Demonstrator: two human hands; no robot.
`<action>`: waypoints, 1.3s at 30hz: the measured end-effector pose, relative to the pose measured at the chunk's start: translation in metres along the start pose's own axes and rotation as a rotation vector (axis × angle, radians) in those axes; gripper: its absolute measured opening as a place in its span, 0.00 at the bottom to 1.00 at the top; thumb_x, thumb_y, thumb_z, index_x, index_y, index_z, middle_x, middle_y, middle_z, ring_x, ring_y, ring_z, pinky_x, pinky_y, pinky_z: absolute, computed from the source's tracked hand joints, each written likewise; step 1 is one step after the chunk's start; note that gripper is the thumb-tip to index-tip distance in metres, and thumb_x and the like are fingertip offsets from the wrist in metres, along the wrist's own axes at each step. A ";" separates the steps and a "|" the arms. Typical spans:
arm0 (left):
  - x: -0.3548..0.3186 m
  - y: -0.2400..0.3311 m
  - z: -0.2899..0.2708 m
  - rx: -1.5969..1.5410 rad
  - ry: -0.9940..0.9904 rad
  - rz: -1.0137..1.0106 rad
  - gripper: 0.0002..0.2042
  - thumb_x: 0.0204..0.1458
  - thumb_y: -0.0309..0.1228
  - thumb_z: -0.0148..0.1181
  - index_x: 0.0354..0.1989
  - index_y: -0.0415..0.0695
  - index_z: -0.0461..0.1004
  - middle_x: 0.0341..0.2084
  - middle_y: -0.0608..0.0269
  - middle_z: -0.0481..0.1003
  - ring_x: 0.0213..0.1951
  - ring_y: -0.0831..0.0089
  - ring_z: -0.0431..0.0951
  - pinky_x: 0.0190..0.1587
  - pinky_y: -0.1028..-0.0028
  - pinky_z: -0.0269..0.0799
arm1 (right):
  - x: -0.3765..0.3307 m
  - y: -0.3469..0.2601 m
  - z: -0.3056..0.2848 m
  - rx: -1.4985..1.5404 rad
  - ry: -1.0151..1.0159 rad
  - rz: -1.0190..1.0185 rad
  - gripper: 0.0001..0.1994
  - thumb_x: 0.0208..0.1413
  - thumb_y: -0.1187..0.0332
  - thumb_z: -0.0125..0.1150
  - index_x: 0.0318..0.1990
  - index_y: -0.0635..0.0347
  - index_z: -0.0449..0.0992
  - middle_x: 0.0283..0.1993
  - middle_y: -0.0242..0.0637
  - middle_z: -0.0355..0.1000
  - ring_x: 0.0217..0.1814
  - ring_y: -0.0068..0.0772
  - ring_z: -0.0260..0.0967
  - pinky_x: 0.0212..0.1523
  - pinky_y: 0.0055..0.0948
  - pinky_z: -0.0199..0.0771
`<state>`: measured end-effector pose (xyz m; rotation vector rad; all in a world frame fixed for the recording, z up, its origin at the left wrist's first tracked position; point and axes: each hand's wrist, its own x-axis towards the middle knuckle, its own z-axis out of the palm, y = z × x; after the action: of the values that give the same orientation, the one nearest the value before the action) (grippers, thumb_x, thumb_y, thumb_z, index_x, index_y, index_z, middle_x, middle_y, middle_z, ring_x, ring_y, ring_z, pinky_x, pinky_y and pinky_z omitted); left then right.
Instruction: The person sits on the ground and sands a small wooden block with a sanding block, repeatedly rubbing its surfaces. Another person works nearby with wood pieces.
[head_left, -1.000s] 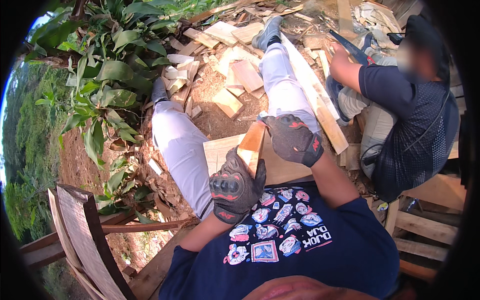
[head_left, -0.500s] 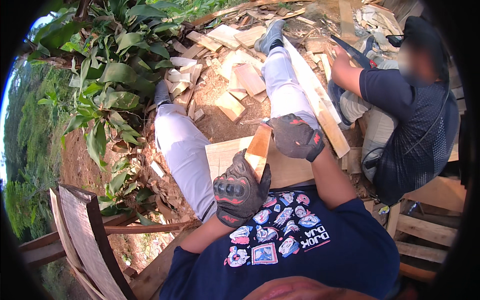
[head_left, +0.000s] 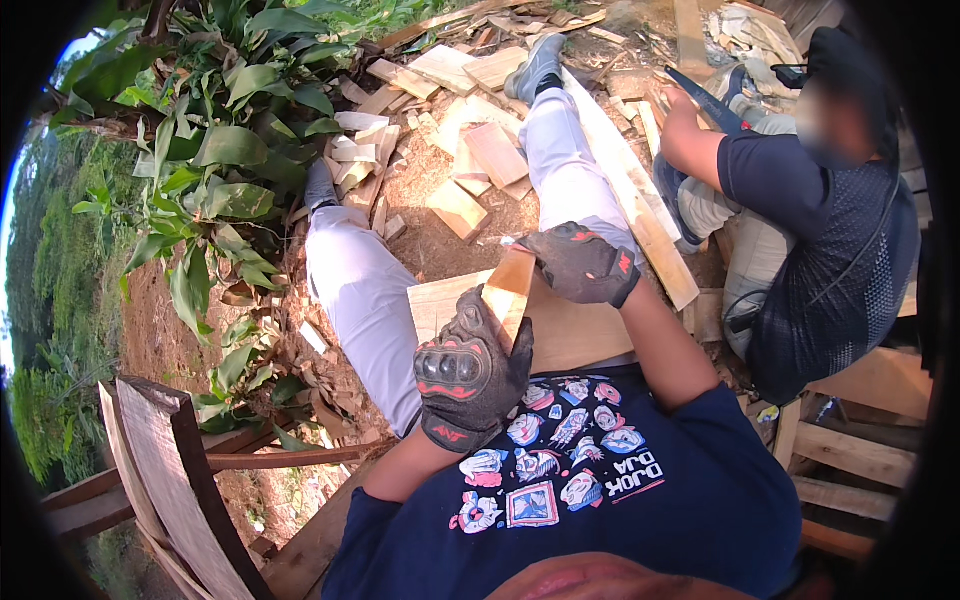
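My left hand point(head_left: 470, 370), in a black glove with red marks and a hard knuckle guard, grips a small wooden block point(head_left: 509, 288) and holds it tilted up over my lap. The matching glove on my right hand point(head_left: 580, 263) is at the block's far upper end, fingers curled and pressed together there. A small pale thing shows at those fingertips, too small to name. Under both hands a flat wooden board point(head_left: 575, 330) lies across my thighs.
Wood offcuts point(head_left: 458, 208) and sawdust cover the ground between my legs. A long plank point(head_left: 640, 215) lies beside my right leg. At the right a co-worker point(head_left: 820, 230) sits holding a handsaw point(head_left: 705, 98). Leafy plants point(head_left: 235, 150) and an upright slab point(head_left: 175, 470) are on the left.
My right hand has turned and shifted slightly left and up along the block's end. The left hand and block have moved a little left. The co-worker's saw has shifted slightly.
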<state>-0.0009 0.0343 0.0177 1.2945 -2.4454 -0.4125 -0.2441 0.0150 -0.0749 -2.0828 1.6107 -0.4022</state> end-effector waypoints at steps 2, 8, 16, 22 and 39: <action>0.004 0.000 -0.026 0.060 0.010 0.064 0.32 0.56 0.43 0.74 0.60 0.31 0.71 0.34 0.44 0.81 0.30 0.49 0.84 0.33 0.53 0.79 | -0.007 -0.014 -0.011 0.111 0.001 0.018 0.25 0.61 0.68 0.58 0.67 0.51 0.76 0.43 0.50 0.80 0.45 0.59 0.80 0.50 0.52 0.79; 0.019 -0.026 -0.040 0.158 -0.067 0.257 0.28 0.59 0.42 0.69 0.60 0.30 0.75 0.33 0.48 0.81 0.31 0.52 0.84 0.33 0.54 0.77 | -0.014 -0.032 0.006 0.089 0.105 0.049 0.26 0.62 0.70 0.58 0.69 0.47 0.76 0.46 0.49 0.81 0.48 0.55 0.81 0.50 0.52 0.79; 0.010 -0.011 -0.036 0.060 -0.163 0.103 0.29 0.54 0.48 0.76 0.55 0.37 0.77 0.31 0.49 0.81 0.32 0.51 0.83 0.35 0.54 0.77 | -0.028 -0.075 -0.025 0.167 0.216 0.003 0.25 0.62 0.73 0.64 0.67 0.49 0.79 0.54 0.43 0.83 0.47 0.44 0.83 0.51 0.45 0.80; 0.005 -0.009 -0.020 0.114 0.039 0.223 0.26 0.55 0.48 0.75 0.52 0.41 0.78 0.29 0.52 0.81 0.31 0.52 0.83 0.35 0.53 0.76 | -0.017 -0.027 0.008 0.188 0.107 -0.080 0.33 0.52 0.78 0.62 0.69 0.48 0.75 0.64 0.39 0.80 0.62 0.50 0.79 0.61 0.46 0.79; 0.006 -0.020 -0.015 0.086 0.046 0.225 0.19 0.48 0.37 0.74 0.45 0.42 0.79 0.27 0.59 0.77 0.28 0.57 0.79 0.32 0.57 0.72 | -0.051 -0.067 -0.006 0.408 0.360 -0.102 0.23 0.65 0.77 0.53 0.67 0.59 0.77 0.61 0.48 0.81 0.59 0.51 0.81 0.54 0.45 0.82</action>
<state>0.0167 0.0174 0.0238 1.0323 -2.5573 -0.2187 -0.2056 0.0762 -0.0319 -1.8515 1.4537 -1.0956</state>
